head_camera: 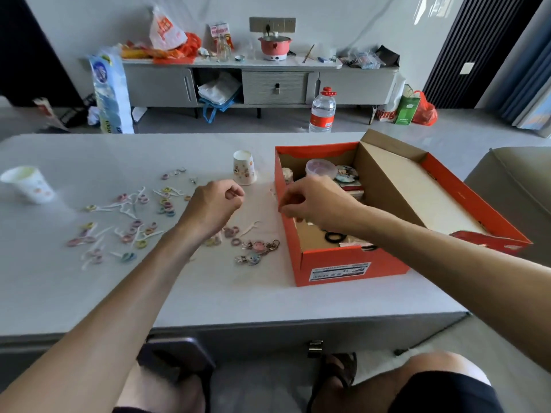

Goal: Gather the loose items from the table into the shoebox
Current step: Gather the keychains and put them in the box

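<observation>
Orange cardboard shoebox: stands at 3 o'clock on the pale grey tabletop, lid hinged open toward 3 o'clock.

Right hand: hovers over the box's 9 o'clock wall, fingers curled downward. What its grip holds, if anything, cannot be told.

Left hand: raised above the tabletop centre, fingers curled. Grip content cannot be told.

Loose items:
- Cups, two: one white printed paper cup at 12 o'clock near the box, and a second paper cup close to the 9 o'clock edge.
- Two charm keychains, just beside the box wall.
- Small pastel rings and white floss picks, scattered from centre toward 9 o'clock and too blurred to count.

Open surface runs along the 6 o'clock edge.
</observation>
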